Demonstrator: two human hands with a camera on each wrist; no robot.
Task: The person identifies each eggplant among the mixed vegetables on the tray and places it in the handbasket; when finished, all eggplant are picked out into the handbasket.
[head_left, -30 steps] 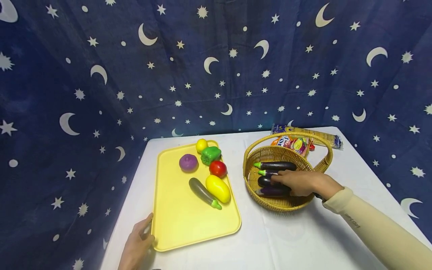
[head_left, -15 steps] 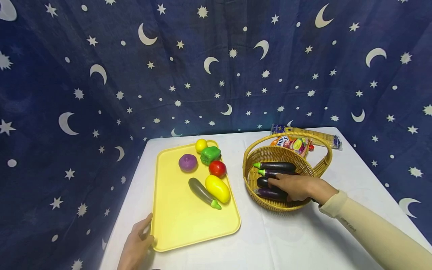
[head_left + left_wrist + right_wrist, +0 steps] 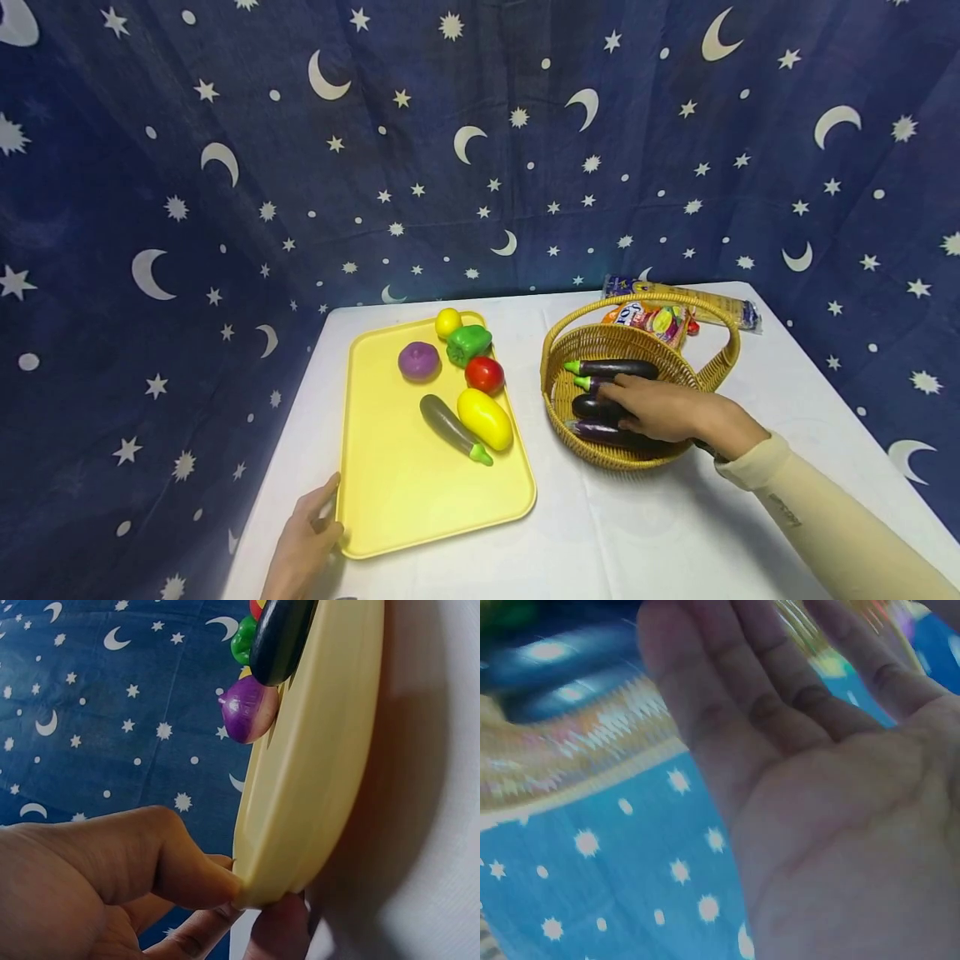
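Note:
My left hand (image 3: pixel 303 533) pinches the near left edge of the yellow tray (image 3: pixel 375 500); in the left wrist view the thumb and fingers meet around its rim. On the tray lie a purple onion (image 3: pixel 418 362), a lemon (image 3: pixel 448 322), a green bell pepper (image 3: pixel 468 344), a tomato (image 3: pixel 484 376), a yellow mango-like fruit (image 3: pixel 484 419) and a dark, green-tipped eggplant (image 3: pixel 453 429). Inside the wicker basket (image 3: pixel 600 457) several dark eggplants (image 3: pixel 615 367) lie side by side. My right hand (image 3: pixel 667 410) reaches in over them, fingers extended and overlapping the middle ones, whose right ends it hides.
Behind the basket are a colourful snack bag (image 3: pixel 652 321) and a long pasta packet (image 3: pixel 712 304). The basket's tall handle (image 3: pixel 645 297) arches over its opening. A white cloth (image 3: pixel 570 533) covers the table, and a navy star-patterned curtain (image 3: pixel 420 125) hangs around it.
My right hand has shifted slightly toward the back of the basket, covering more of the second eggplant and exposing more of the front one. My left hand has stayed at the tray.

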